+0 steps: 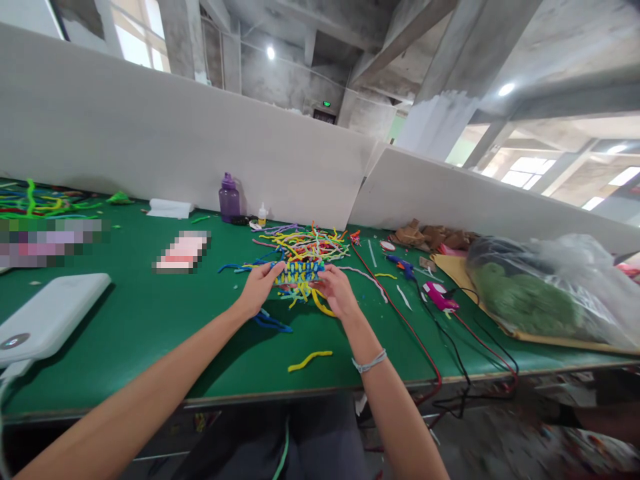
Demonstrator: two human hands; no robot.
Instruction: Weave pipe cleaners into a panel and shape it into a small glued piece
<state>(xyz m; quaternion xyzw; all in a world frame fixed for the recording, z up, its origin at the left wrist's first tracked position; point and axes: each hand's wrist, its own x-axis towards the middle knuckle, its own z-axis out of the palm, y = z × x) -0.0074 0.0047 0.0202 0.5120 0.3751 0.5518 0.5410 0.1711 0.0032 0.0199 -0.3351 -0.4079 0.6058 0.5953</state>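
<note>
Left hand and right hand are clamped on opposite ends of the weave, a blue, yellow and pale piece lifted just over the table. Done well, this probably calls for a light, even pinch at both ends, with the rows level and the trailing strands clear of the fingers; pulling harder on one side could skew or loosen it. Just beyond the weave lies the pile of coloured strips; nearer the person than the weave, a yellow strip lies alone. Left of the weave is a power bank, and behind it to the left stands a purple bottle. To its right lie a glue gun and, farther out, a bag of green material. Well behind the weave, a pale partition fronts a bare concrete room with ceiling lights.
</note>
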